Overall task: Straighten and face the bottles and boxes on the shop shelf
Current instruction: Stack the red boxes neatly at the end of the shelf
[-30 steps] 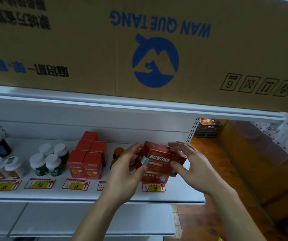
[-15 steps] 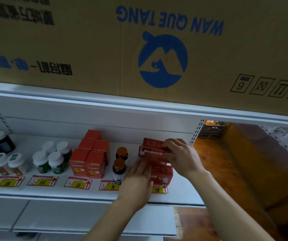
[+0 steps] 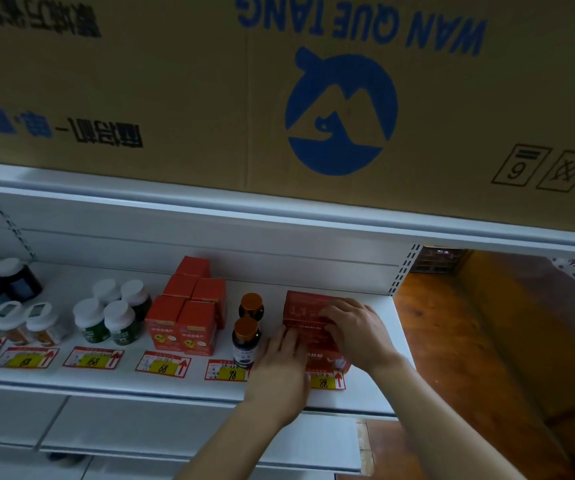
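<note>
Two red boxes are stacked at the right end of the white shelf. My right hand lies over the upper red box, fingers bent over its front right edge. The fingers of my left hand are straight and press against the left front of the lower red box. Just left of the stack, two brown bottles with orange caps stand one behind the other. Further left is a block of small red boxes, then white-capped green bottles.
More white-capped bottles and dark jars stand at the far left. Price tags line the shelf front. A big cardboard carton sits on the shelf above. A wooden floor lies past the shelf's right end.
The red box that both hands held up in front of the shelf now rests on the lower red box. My left hand let go and dropped to the lower box.
</note>
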Available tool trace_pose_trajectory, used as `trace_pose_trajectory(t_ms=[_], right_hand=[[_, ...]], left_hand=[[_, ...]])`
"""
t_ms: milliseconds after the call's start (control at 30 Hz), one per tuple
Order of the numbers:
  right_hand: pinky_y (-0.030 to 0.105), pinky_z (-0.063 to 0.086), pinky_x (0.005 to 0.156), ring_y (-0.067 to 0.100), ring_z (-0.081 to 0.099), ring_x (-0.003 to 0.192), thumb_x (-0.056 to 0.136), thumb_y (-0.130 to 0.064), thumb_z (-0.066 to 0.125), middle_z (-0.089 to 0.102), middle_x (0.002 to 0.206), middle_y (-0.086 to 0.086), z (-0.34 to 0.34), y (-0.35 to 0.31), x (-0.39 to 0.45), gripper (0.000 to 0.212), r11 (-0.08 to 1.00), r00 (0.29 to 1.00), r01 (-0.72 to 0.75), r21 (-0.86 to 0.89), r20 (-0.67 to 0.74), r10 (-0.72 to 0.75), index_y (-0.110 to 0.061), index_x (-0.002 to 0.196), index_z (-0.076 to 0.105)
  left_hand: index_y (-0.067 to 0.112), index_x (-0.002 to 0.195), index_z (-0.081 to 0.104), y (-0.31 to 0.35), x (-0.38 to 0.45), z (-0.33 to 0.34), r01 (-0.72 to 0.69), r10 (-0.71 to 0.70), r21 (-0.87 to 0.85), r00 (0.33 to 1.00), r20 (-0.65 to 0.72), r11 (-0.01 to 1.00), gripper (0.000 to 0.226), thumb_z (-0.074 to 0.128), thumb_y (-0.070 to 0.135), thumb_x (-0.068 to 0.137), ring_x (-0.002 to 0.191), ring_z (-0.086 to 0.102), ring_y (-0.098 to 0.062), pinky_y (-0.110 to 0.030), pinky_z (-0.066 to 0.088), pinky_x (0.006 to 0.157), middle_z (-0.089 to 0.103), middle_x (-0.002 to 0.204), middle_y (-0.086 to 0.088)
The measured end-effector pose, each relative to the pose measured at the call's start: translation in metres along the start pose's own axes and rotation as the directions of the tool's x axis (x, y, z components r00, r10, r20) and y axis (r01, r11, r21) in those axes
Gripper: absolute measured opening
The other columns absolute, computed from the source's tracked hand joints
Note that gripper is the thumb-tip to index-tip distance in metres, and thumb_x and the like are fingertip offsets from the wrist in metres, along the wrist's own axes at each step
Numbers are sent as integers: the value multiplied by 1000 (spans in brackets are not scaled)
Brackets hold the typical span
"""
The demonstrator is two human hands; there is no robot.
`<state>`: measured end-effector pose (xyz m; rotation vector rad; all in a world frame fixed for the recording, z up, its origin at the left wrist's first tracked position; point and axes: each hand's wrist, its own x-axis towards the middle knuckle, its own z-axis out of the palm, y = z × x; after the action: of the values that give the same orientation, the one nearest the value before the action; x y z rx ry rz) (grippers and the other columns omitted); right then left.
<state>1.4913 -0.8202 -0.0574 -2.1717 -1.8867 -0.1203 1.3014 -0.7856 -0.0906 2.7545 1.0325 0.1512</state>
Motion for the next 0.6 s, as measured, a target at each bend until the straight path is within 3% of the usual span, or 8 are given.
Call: trace_pose_trajectory(t_ms=[100, 167, 300, 467, 600], right_hand=[[42, 54, 96, 24, 62, 118, 92, -21, 62, 69, 126, -3, 9, 2, -2, 26, 1000, 1000, 18, 14, 24, -19, -23, 116, 73], [42, 55, 97, 26, 61, 121, 92, -17, 63, 67, 130, 1, 15, 5, -6, 28, 999, 999, 25, 24, 39, -26, -20, 118, 73], [47, 55, 94, 31, 59, 121, 87, -12, 58, 65, 130, 5, 21, 7, -10, 34, 998, 998, 55, 44, 35, -56, -16, 118, 72], [47, 51, 98, 25, 53, 128, 89, -13, 58, 62, 135, 0, 14, 15, 4, 39, 999, 1000, 25, 20, 15, -25, -16, 127, 65], [41, 38, 111, 23, 40, 137, 94, -21, 43, 54, 144, -4, 10, 20, 22, 47, 999, 985, 10, -46, 172, -2, -18, 139, 55]], left_hand=[[15, 144, 41, -1, 3, -3, -30, 30, -14, 1000, 2, 999, 51, 50, 36, 98, 156, 0, -26, -46, 13, 124, 9, 168, -8], [14, 142, 39, -1, 6, -7, -50, 50, -8, 999, 16, 999, 49, 47, 37, 100, 155, -10, -23, -46, 7, 125, 0, 169, -6], [11, 143, 35, 1, 18, -11, -46, 47, -23, 996, 76, 999, 52, 44, 40, 101, 155, -8, -23, -46, 5, 125, 1, 169, -8], [12, 153, 23, 3, 26, -11, -23, 25, -18, 994, 105, 1000, 64, 44, 43, 101, 155, 7, -25, -42, 5, 125, 13, 167, -8], [13, 154, 24, 2, 28, -12, -30, 30, 1, 995, 96, 1000, 62, 43, 40, 101, 154, 12, -26, -43, 6, 126, 19, 166, -8]])
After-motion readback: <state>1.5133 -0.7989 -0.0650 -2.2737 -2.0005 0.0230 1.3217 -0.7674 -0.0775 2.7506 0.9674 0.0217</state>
